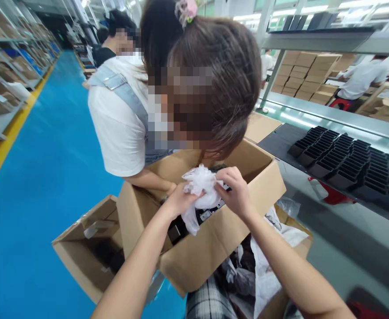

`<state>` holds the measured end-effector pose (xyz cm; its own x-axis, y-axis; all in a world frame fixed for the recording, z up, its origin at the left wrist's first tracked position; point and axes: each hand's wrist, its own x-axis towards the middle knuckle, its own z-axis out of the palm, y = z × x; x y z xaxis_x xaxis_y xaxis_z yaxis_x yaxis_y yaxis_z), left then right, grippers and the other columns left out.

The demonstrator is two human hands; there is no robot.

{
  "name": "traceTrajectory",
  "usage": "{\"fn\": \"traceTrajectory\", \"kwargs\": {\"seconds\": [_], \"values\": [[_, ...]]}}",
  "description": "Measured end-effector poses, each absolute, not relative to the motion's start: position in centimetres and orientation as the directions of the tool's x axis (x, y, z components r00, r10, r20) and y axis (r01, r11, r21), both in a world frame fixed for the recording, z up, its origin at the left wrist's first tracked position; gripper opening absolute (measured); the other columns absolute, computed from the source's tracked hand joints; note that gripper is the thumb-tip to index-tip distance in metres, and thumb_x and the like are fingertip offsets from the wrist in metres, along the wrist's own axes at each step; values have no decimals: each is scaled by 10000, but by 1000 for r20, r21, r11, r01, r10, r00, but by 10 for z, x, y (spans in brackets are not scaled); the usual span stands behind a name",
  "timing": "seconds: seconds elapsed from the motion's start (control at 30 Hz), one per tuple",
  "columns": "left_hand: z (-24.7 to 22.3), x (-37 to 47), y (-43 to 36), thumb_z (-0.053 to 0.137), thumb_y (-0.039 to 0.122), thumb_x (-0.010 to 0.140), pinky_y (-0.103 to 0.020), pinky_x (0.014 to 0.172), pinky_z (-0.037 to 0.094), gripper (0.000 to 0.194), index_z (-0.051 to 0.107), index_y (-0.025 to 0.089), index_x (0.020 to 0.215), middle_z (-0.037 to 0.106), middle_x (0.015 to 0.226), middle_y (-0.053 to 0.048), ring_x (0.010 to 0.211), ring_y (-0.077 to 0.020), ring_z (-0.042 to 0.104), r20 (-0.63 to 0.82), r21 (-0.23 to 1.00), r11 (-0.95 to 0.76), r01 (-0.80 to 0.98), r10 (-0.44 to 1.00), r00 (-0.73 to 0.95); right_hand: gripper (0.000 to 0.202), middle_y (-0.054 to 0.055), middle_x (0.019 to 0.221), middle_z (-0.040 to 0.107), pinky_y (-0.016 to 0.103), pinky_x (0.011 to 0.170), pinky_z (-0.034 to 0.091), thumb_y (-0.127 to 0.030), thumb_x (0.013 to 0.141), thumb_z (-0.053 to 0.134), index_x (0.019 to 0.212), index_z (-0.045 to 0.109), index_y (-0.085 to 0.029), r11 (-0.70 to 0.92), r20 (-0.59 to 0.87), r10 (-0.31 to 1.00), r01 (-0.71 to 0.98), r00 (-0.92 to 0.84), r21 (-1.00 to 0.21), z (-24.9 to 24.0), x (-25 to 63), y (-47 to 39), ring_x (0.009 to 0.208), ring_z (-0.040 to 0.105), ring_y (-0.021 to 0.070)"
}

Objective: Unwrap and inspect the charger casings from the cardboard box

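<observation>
A crumpled white plastic bag is bunched up over the open cardboard box in front of me. My left hand is closed on the left side of the bag, thumb lying across it. With fingers bent in a pinch, my right hand grips the bag's right edge. Beneath the bag, dark parts with small pale labels lie inside the box. What the bag holds, if anything, I cannot make out.
A co-worker leans over the box from the far side, one arm reaching in. Another open carton stands at lower left. A carton with white wrapping is at lower right. Rows of black parts cover the bench at right.
</observation>
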<state>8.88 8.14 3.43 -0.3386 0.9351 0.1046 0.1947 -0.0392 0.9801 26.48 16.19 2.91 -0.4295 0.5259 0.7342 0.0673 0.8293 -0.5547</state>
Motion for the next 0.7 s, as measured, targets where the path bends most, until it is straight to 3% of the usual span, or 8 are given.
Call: {"fn": "traceTrajectory", "kwargs": {"seconds": [0.07,0.13,0.23,0.3,0.37,0.5,0.63,0.7], "values": [[39,94,55,762,364,618,-328,695,576,219,750,172,721,770,754,-67,710,-250,698,102,961,-5,278,937,-335,140,64,841,696,320,745,497,-193,937,543,904,679,-209,810,744,572,93,-346,-579,23,264,128,796,614,192],[38,100,28,724,346,645,-344,734,577,183,745,181,721,763,749,-64,726,-253,696,108,931,29,363,929,-353,141,46,827,684,285,687,488,-198,929,526,947,665,-204,690,642,685,25,-345,-723,17,265,98,732,608,165],[32,109,-10,661,319,670,-397,781,586,141,720,194,693,748,755,-74,754,-273,693,133,875,86,476,904,-407,139,28,799,670,266,657,485,-298,897,557,920,648,-196,325,365,827,-165,-429,-931,10,267,66,695,605,150],[26,115,-33,629,302,677,-455,868,584,126,706,202,676,742,786,-88,817,-295,697,158,838,116,533,884,-441,200,14,739,636,271,663,485,-382,876,564,834,627,-197,75,206,840,-269,-502,-960,10,269,52,683,590,151],[21,120,-53,612,265,676,-485,981,558,116,711,210,700,744,848,-95,925,-309,700,205,797,121,592,867,-454,285,-9,661,566,268,640,457,-462,854,581,741,580,-200,-67,117,818,-296,-564,-953,13,270,42,638,538,139],[9,129,-82,572,165,683,-459,1050,544,244,737,192,860,732,1058,-127,1142,-316,675,362,600,132,789,835,-414,354,-42,650,494,237,577,336,-472,728,753,710,527,-199,-58,97,755,-214,-649,-975,16,273,25,609,425,102],[-1,141,-101,583,128,709,-399,861,618,86,632,193,683,680,1116,-149,1081,-318,698,389,446,194,874,837,-385,310,-71,667,457,225,586,326,-350,659,740,773,486,-214,-49,124,698,-220,-705,-974,9,278,11,612,404,96],[-3,149,-106,592,111,711,-391,833,621,97,593,195,664,662,1111,-145,1034,-308,708,406,395,195,898,839,-361,276,-95,635,417,221,568,310,-288,644,670,853,505,-219,-26,123,716,-202,-688,-979,4,279,6,579,377,97]]}}
